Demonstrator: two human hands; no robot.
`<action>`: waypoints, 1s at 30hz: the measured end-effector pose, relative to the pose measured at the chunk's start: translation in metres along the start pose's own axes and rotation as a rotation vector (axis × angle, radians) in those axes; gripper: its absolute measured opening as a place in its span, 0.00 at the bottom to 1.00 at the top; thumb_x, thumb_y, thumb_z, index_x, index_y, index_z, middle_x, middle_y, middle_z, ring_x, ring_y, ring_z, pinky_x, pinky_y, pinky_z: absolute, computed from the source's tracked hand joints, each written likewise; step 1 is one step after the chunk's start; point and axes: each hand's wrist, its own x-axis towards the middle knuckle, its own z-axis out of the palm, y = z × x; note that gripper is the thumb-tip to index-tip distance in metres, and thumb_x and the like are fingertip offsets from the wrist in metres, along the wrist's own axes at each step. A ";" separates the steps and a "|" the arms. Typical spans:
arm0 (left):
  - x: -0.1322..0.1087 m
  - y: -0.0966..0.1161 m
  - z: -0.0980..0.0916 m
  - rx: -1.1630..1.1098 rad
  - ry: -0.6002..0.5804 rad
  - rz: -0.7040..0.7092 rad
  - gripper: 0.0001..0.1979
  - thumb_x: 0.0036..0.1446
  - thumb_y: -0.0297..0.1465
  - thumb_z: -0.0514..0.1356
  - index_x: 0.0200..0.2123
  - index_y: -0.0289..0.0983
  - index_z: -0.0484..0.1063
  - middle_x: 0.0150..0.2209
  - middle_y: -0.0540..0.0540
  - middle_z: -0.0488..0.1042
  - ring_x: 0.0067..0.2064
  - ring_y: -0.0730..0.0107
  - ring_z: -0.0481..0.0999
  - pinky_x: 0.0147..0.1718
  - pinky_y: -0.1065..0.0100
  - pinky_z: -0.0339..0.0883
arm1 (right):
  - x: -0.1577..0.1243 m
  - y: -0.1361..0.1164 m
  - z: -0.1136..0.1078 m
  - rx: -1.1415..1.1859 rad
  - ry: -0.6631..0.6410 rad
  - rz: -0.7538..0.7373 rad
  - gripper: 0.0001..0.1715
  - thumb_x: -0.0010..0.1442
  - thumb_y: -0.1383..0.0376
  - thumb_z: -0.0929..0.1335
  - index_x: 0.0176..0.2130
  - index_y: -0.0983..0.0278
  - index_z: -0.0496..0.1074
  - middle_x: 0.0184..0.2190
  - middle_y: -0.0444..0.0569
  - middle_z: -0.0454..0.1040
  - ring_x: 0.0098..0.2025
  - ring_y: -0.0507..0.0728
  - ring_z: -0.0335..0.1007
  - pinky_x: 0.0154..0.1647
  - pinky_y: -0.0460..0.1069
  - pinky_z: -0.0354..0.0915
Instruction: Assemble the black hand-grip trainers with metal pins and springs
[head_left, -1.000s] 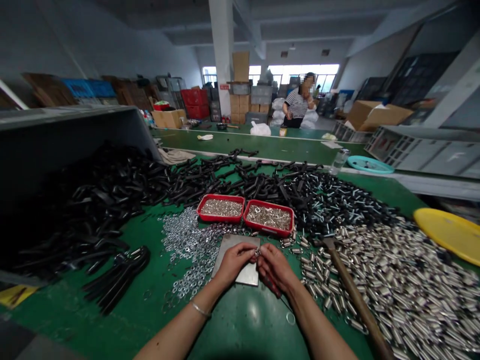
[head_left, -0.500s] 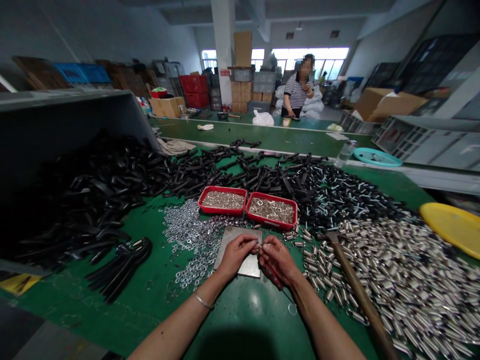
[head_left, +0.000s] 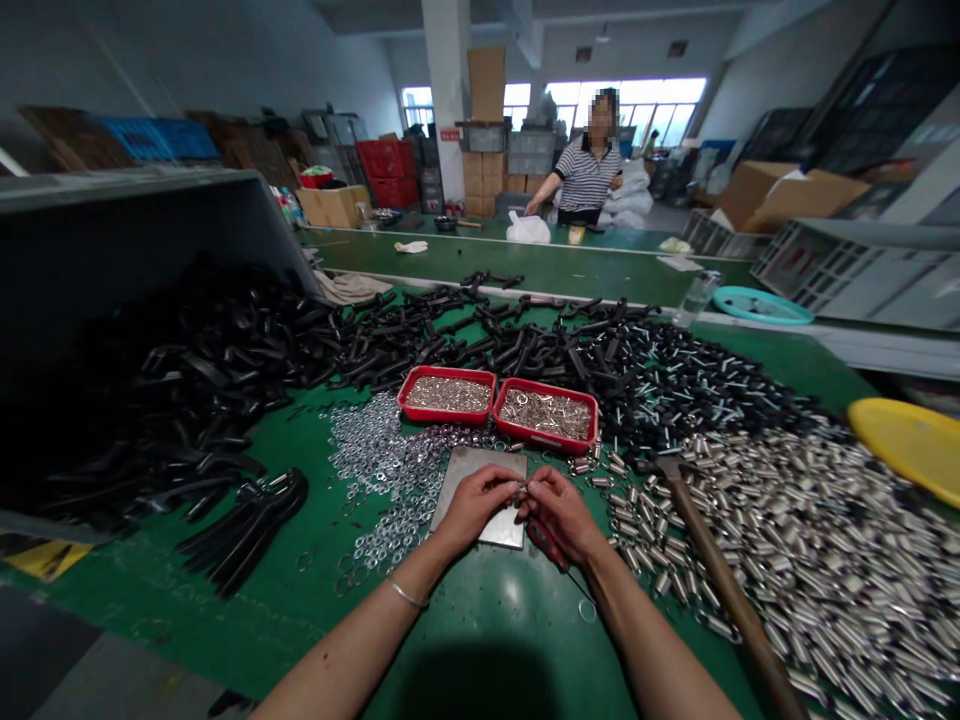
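Above a metal plate [head_left: 487, 500], my left hand [head_left: 481, 500] and my right hand [head_left: 559, 512] meet at the fingertips. Between them they pinch a small shiny metal piece, too small to name. Tucked in the palm of my right hand is a screwdriver [head_left: 547, 546] with a red and black handle; its thin shaft points down toward my wrist. Just beyond the plate sit two red trays, a left tray [head_left: 450, 415] and a right tray [head_left: 551, 440], full of tiny metal parts. Nuts and washers [head_left: 394, 520] are scattered left of the plate.
Metal springs [head_left: 750, 530] heap on the right, with a hammer [head_left: 712, 560] across them. Black handle parts [head_left: 210, 370] spill from a grey crate [head_left: 270, 230]. Black pieces with bolts [head_left: 675, 385] lie beyond. A yellow tray [head_left: 907, 445] is far right. A person [head_left: 589, 180] stands across the bench.
My hands stay together at the fingertips with only slight finger movement. Across the bench, the person has lowered a raised hand and reaches toward a white bag. The view has shifted slightly.
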 end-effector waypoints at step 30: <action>-0.016 0.044 0.014 0.421 0.107 0.531 0.09 0.65 0.32 0.58 0.42 0.40 0.79 0.39 0.43 0.77 0.45 0.63 0.75 0.47 0.62 0.69 | -0.010 -0.040 0.023 -0.097 0.184 -0.172 0.25 0.49 0.57 0.79 0.45 0.62 0.77 0.32 0.46 0.77 0.32 0.54 0.75 0.37 0.48 0.70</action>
